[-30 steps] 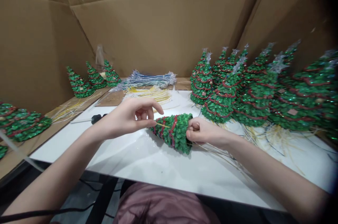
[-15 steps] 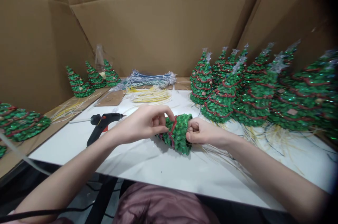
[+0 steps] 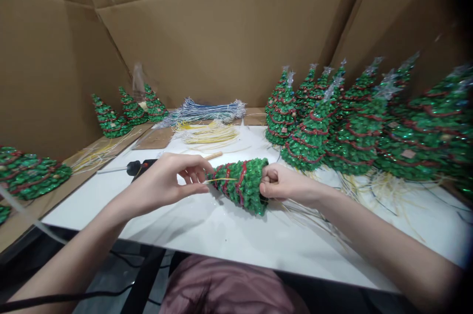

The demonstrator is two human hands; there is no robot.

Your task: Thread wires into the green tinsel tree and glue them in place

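Note:
A small green Christmas tree point(image 3: 247, 186) with red garlands lies on its side on the white tabletop, its tip towards the left and its base to the right. My right hand point(image 3: 279, 182) is closed at the base rim, with the fingertips curled out of sight. A thin yellow wire point(image 3: 223, 179) sticks out leftward from the tree's side. At the tree's tip, my left hand point(image 3: 188, 178) has its thumb and fingers around the free end of that wire. Part of the grip is hidden.
Behind my left hand lies a black glue gun point(image 3: 136, 168), partly covered, and a wooden stick point(image 3: 215, 155). Bundles of blue-white wires point(image 3: 210, 109) and yellow wires point(image 3: 207, 132) lie at the back. Several star-topped trees point(image 3: 354, 126) crowd the right; more trees point(image 3: 111, 119) lean at left.
My left hand has moved left from the tree's middle to its tip, and the yellow wire now shows outside the tree. My right hand stays at the base.

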